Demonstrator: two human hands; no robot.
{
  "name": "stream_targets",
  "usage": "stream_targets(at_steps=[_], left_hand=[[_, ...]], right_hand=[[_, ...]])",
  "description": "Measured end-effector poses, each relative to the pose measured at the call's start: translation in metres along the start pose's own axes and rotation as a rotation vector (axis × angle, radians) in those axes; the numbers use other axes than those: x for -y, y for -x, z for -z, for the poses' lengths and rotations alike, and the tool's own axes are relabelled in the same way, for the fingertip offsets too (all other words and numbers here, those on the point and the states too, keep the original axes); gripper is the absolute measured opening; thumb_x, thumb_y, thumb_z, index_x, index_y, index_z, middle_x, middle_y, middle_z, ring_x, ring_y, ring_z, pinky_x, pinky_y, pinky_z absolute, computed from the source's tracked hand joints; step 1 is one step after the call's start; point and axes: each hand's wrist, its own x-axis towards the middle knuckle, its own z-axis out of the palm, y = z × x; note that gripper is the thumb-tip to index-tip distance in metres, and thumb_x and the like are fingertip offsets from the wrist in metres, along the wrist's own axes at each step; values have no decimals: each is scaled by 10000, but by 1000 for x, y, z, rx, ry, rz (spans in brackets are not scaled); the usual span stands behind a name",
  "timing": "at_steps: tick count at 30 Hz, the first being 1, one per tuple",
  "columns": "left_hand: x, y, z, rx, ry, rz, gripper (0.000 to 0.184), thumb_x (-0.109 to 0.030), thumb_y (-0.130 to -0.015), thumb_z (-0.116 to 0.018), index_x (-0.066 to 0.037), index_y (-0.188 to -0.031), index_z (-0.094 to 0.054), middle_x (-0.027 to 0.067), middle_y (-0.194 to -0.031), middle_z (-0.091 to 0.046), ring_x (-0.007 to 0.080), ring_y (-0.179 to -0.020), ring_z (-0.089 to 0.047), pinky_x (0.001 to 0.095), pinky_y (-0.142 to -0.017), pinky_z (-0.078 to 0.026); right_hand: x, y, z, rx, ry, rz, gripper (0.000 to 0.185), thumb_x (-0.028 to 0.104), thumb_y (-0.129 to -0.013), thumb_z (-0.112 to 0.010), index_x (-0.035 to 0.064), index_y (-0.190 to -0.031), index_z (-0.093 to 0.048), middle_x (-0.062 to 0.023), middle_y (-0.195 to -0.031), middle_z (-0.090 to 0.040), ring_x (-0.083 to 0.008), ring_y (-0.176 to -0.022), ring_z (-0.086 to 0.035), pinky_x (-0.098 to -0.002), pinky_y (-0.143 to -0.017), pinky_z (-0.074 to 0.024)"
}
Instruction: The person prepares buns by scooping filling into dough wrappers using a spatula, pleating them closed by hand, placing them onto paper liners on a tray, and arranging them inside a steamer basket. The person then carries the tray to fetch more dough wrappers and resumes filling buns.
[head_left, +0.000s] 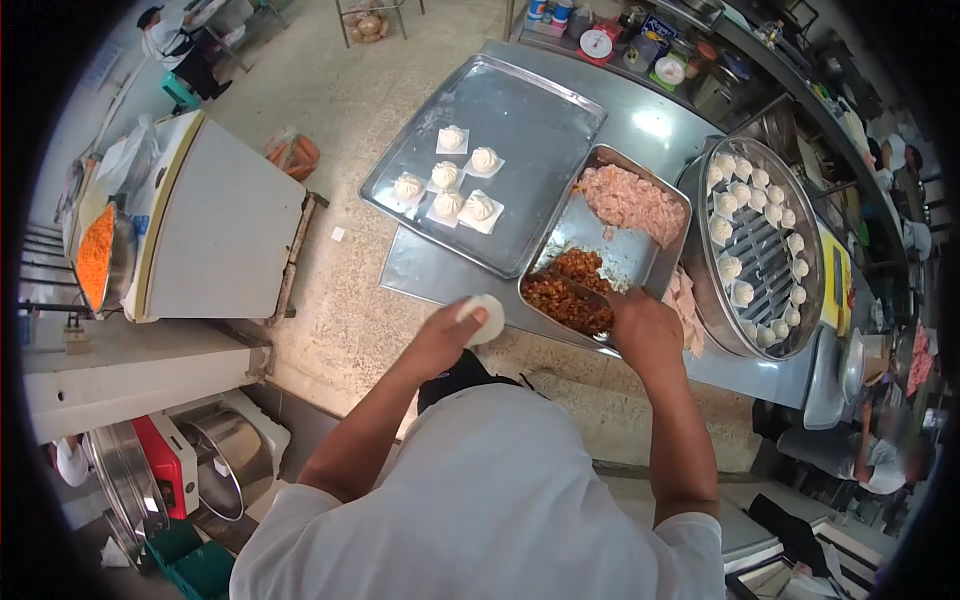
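My left hand (446, 334) is closed on a round, flat dough wrapper (482, 320), with the thumb resting over its face. My right hand (645, 328) reaches into the near end of a deep metal tray (652, 262), its fingers closed around what looks like a thin utensil, mostly hidden, dipping into the dark reddish-brown chopped filling (568, 300). Pale pink minced meat (632, 202) fills the tray's far end. Beside it, a large sheet pan (385, 165) carries several pleated buns (445, 175) on paper squares.
To the right stands a round steamer (697, 180) with several buns around its slatted base. A pink cloth (684, 310) lies between it and the tray. A shelf with scales (596, 44) runs behind. At left, a bowl of shredded orange food (97, 255) sits on a white-sided cabinet (225, 220).
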Motion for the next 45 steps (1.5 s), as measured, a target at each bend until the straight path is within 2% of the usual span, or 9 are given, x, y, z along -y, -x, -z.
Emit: stream_targets(at_steps=[4,6,7,13,15,26,34,39,45], left_hand=[[15,-19,0,254,-332,-50,428,-303,-1042,-535,0,-1342,-571,152,-1323,-603,256,-1263,-553,369,-1068,-421],[23,-35,-1,367,-539,-331,401,-292,-1037,-536,2,-1301,-604,202,-1507,-451,302,-1388,-444,394,-1109,-381],[21,-40,1,446,-527,-242,398,-286,-1032,-532,-11,-1313,-601,223,-1600,-301,334,-1470,-321,411,-1157,-321],[18,-50,4,517,-472,-257,395,-303,-1029,-525,-38,-1307,-620,240,-1589,-314,364,-1475,-310,409,-1179,-286],[24,-49,3,514,-462,-264,401,-308,-1028,-528,-36,-1309,-620,241,-1590,-312,366,-1477,-307,404,-1181,-284],[36,-42,-10,392,-434,-240,485,-321,-1033,-531,-9,-1404,-530,195,-1608,-307,308,-1491,-292,369,-1193,-256],[7,-7,-28,-84,116,29,459,-273,-1028,-569,-12,-1402,-519,97,-1300,-598,203,-1150,-571,333,-1028,-421],[-13,-6,-79,15,779,73,397,-236,-1064,-431,27,-1359,-475,134,-1297,-599,228,-1205,-586,375,-1047,-460],[-31,-5,-112,167,1106,82,385,-256,-1079,-340,9,-1307,-501,151,-1295,-602,252,-1219,-586,384,-1071,-477]], right_hand=[[18,6,12,15,33,-115,129,94,-833,-574,96,-869,-698,-123,-814,-687,-305,-728,-707,-383,-609,-559],[24,3,16,-56,39,-169,133,100,-837,-572,92,-877,-698,-120,-814,-685,-304,-727,-705,-397,-617,-557],[27,0,18,-46,50,-170,133,100,-837,-572,92,-877,-698,-120,-814,-685,-304,-727,-705,-397,-617,-557],[32,3,10,68,16,-148,148,92,-834,-557,78,-881,-697,-134,-824,-685,-319,-732,-697,-431,-637,-552],[33,4,6,100,-68,-154,239,92,-823,-579,117,-1001,-736,-132,-868,-696,-339,-746,-691,-445,-657,-551],[23,-4,1,94,-206,-45,160,98,-822,-592,70,-908,-724,-160,-814,-693,-354,-776,-688,-463,-692,-539],[-15,55,-18,-29,-797,-195,160,80,-872,-654,49,-1007,-734,-167,-830,-692,-349,-771,-681,-407,-706,-536],[0,83,-5,-321,-884,-123,210,-13,-893,-648,35,-1092,-698,-149,-892,-654,-284,-757,-647,-335,-674,-510],[17,94,-30,-511,-875,-3,304,-60,-812,-667,65,-1086,-709,-119,-890,-610,-291,-800,-636,-362,-693,-525]])
